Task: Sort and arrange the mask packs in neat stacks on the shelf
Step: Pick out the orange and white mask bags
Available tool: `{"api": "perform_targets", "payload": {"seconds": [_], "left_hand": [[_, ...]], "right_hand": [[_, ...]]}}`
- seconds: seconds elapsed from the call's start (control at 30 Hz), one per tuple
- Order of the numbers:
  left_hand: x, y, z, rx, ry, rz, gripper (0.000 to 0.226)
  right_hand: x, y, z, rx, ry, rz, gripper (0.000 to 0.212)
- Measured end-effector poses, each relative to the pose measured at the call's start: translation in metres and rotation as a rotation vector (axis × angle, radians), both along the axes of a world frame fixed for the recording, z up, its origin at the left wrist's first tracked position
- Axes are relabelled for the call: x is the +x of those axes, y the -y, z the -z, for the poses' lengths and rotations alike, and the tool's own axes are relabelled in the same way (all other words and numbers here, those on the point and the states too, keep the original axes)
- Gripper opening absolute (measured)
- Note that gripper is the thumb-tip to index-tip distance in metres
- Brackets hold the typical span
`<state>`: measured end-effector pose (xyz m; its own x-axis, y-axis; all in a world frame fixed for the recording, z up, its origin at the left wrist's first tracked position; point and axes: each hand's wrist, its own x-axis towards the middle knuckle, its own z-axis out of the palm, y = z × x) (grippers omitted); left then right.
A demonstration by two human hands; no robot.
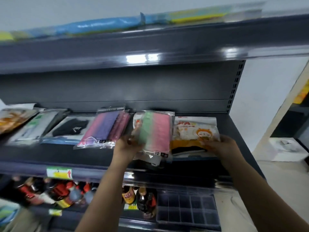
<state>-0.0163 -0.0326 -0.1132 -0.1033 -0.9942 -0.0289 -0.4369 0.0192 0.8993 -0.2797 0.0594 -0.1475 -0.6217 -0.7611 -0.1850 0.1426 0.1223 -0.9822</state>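
Note:
Mask packs lie in a row on the dark middle shelf (50,156). My left hand (127,145) grips the left edge of a green-and-pink mask pack (155,131), which lies over other packs. My right hand (220,146) rests on the front of a white-and-orange cartoon mask pack (195,129) at the row's right end; its fingers look curled onto the pack's lower edge. To the left lie a pink-and-purple pack (100,129), a black mask pack (70,129), a white-and-green pack (33,128) and an orange pack (11,119).
The upper shelf (150,39) overhangs and carries blue and yellow packets (107,25). Below, bottles (145,200) stand beside a dark grid divider (189,208). A white wall and a counter with paper (284,148) are to the right.

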Motion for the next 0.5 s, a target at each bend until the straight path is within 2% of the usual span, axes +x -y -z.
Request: {"api": "perform_targets", "payload": {"seconds": [0.1,0.2,0.27,0.3,0.4,0.5], "left_hand": [[0.008,-0.012,0.004,0.059,-0.294,0.001,0.028],[0.018,-0.020,0.009,0.048,-0.479,-0.054,0.030],[0.027,-0.023,0.008,0.018,-0.532,-0.107,0.030],[0.032,-0.023,0.007,0.002,-0.549,-0.131,0.028],[0.053,-0.019,0.006,-0.033,-0.644,-0.189,0.026],[0.077,-0.012,0.004,-0.047,-0.731,-0.242,0.026]], "right_hand": [[0.004,-0.006,-0.001,-0.174,0.160,0.020,0.025],[0.012,-0.010,-0.009,-0.358,0.266,0.000,0.027],[0.017,-0.010,-0.014,-0.435,0.263,-0.015,0.047],[0.019,-0.008,-0.016,-0.456,0.257,-0.004,0.049],[0.029,0.000,-0.028,-0.533,0.246,-0.010,0.038],[0.049,0.012,-0.040,-0.560,0.242,-0.064,0.036]]}}
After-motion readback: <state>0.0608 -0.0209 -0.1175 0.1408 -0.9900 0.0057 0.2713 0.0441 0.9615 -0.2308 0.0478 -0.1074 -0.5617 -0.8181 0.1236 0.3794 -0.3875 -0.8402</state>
